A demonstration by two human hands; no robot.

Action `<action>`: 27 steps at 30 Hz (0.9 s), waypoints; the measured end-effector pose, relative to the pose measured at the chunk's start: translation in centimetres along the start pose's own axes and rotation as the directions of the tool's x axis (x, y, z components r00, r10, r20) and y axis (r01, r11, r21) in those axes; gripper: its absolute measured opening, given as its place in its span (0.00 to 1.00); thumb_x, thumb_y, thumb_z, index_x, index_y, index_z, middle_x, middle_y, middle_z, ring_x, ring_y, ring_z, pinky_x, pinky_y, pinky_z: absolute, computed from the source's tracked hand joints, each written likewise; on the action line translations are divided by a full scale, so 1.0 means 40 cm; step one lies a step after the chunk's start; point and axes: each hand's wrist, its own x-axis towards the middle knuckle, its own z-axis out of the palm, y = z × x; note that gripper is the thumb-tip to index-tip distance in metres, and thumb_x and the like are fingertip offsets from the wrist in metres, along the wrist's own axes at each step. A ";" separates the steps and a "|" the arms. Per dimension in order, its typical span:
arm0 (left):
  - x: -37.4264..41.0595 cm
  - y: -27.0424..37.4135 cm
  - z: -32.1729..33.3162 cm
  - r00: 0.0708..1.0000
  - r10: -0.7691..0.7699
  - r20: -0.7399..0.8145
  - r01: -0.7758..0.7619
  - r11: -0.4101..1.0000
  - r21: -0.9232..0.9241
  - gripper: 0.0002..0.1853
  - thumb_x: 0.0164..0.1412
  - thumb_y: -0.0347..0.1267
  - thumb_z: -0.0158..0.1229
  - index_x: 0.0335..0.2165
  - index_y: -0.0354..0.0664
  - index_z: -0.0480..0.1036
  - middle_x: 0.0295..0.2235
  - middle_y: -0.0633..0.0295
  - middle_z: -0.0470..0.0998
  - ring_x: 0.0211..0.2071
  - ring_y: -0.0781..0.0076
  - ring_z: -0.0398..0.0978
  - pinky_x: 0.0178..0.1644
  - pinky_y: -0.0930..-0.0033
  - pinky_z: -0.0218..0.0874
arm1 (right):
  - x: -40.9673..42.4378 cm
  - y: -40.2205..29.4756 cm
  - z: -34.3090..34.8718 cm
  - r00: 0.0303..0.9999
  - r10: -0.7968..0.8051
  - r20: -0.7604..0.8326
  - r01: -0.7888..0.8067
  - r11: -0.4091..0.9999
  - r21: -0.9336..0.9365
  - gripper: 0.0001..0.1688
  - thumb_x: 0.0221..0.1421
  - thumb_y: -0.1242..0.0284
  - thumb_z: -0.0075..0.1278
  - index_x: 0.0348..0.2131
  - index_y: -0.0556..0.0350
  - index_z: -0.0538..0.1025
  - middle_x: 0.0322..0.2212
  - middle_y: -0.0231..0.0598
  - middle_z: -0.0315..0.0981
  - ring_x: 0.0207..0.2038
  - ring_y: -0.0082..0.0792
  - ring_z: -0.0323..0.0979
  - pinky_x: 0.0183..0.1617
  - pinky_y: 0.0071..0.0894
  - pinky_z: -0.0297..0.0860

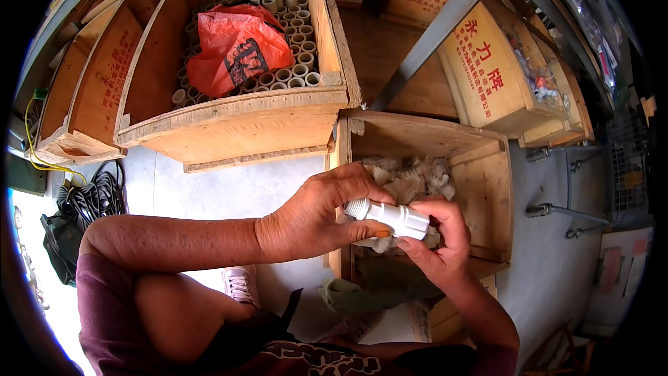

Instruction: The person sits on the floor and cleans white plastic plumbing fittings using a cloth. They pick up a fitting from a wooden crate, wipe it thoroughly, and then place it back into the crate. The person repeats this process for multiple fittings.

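Observation:
Between both hands is a white plastic pipe fitting (389,216), tilted slightly down to the right. Its left end carries an external thread; the right end is a wider ribbed collar or nut. My left hand (334,209) pinches the fitting's body between thumb and fingers, and the thumbnail looks orange-brown. With thumb and fingertips, my right hand (441,240) grips the collar end. Below the fitting, an open wooden crate (480,188) holds a heap of pale, fluffy cloth or fibre (417,175), partly hidden by the hands.
A larger wooden crate (245,125) at upper left holds many upright pale pipe pieces (300,70) under a red plastic bag (235,44). A grey metal bar (443,36) slants across the upper right, before printed wooden crates (480,62). Coiled black cable (96,193) lies at left.

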 end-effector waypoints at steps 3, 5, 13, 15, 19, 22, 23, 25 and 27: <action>0.000 0.005 -0.006 1.000 0.018 0.012 -0.019 0.998 0.055 0.19 0.48 0.29 0.66 0.41 0.39 0.74 0.34 0.59 0.72 0.37 0.66 0.72 0.41 0.67 0.64 | -0.007 -0.004 0.000 0.996 0.083 0.022 -0.084 0.995 0.054 0.21 0.50 0.72 0.58 0.41 0.60 0.68 0.32 0.36 0.70 0.32 0.24 0.69 0.35 0.22 0.66; -0.001 0.006 -0.007 0.999 0.044 0.013 -0.045 0.995 0.087 0.19 0.47 0.29 0.66 0.41 0.39 0.74 0.34 0.59 0.72 0.36 0.65 0.72 0.40 0.66 0.64 | -0.013 -0.006 -0.001 0.976 0.208 0.066 -0.215 0.965 0.147 0.20 0.53 0.68 0.55 0.41 0.61 0.68 0.31 0.35 0.71 0.31 0.23 0.69 0.35 0.21 0.66; -0.001 0.001 -0.009 0.987 0.161 0.020 -0.162 0.969 0.189 0.21 0.46 0.29 0.67 0.41 0.39 0.74 0.33 0.58 0.72 0.36 0.61 0.72 0.40 0.65 0.65 | -0.010 -0.021 -0.004 0.884 0.413 0.218 -0.467 0.766 0.442 0.18 0.59 0.63 0.47 0.39 0.62 0.67 0.26 0.33 0.69 0.24 0.17 0.66 0.27 0.17 0.64; -0.001 0.003 -0.008 0.984 0.175 0.020 -0.175 0.963 0.204 0.21 0.45 0.29 0.67 0.41 0.39 0.74 0.34 0.57 0.71 0.36 0.60 0.72 0.40 0.64 0.65 | -0.008 -0.024 -0.005 0.877 0.422 0.230 -0.480 0.752 0.452 0.18 0.60 0.63 0.47 0.39 0.62 0.67 0.25 0.32 0.68 0.24 0.16 0.65 0.26 0.16 0.64; -0.003 0.000 -0.008 0.981 0.194 0.022 -0.194 0.951 0.240 0.21 0.45 0.29 0.68 0.41 0.39 0.74 0.34 0.57 0.71 0.36 0.60 0.72 0.40 0.64 0.65 | -0.006 -0.024 -0.006 0.874 0.419 0.246 -0.486 0.747 0.454 0.18 0.60 0.63 0.46 0.38 0.61 0.67 0.25 0.32 0.68 0.24 0.16 0.65 0.26 0.16 0.64; -0.003 -0.001 -0.009 0.979 0.203 0.030 -0.204 0.943 0.262 0.21 0.44 0.29 0.68 0.40 0.39 0.74 0.34 0.57 0.71 0.36 0.60 0.72 0.40 0.64 0.66 | -0.007 -0.023 -0.002 0.879 0.414 0.238 -0.477 0.748 0.461 0.18 0.60 0.63 0.46 0.38 0.61 0.67 0.25 0.32 0.68 0.24 0.16 0.64 0.26 0.17 0.64; -0.002 -0.002 -0.010 0.977 0.211 0.028 -0.211 0.941 0.263 0.21 0.44 0.29 0.68 0.40 0.40 0.74 0.34 0.57 0.71 0.36 0.60 0.72 0.40 0.64 0.66 | -0.008 -0.022 0.000 0.880 0.414 0.233 -0.475 0.749 0.463 0.18 0.60 0.63 0.46 0.38 0.61 0.67 0.25 0.32 0.68 0.24 0.16 0.64 0.26 0.17 0.64; 0.000 -0.003 -0.012 0.974 0.225 0.023 -0.222 0.937 0.268 0.22 0.43 0.28 0.68 0.40 0.40 0.74 0.34 0.57 0.70 0.36 0.60 0.72 0.39 0.64 0.65 | -0.009 -0.012 0.004 0.893 0.400 0.207 -0.450 0.782 0.431 0.17 0.60 0.64 0.46 0.39 0.62 0.67 0.25 0.31 0.67 0.25 0.16 0.64 0.28 0.18 0.64; 0.001 -0.006 -0.013 0.972 0.233 0.028 -0.231 0.927 0.294 0.21 0.43 0.29 0.69 0.40 0.40 0.74 0.34 0.58 0.70 0.36 0.60 0.71 0.39 0.64 0.65 | -0.006 -0.006 -0.001 0.920 0.367 0.140 -0.392 0.855 0.340 0.16 0.60 0.66 0.46 0.39 0.62 0.67 0.25 0.31 0.67 0.26 0.17 0.64 0.31 0.18 0.64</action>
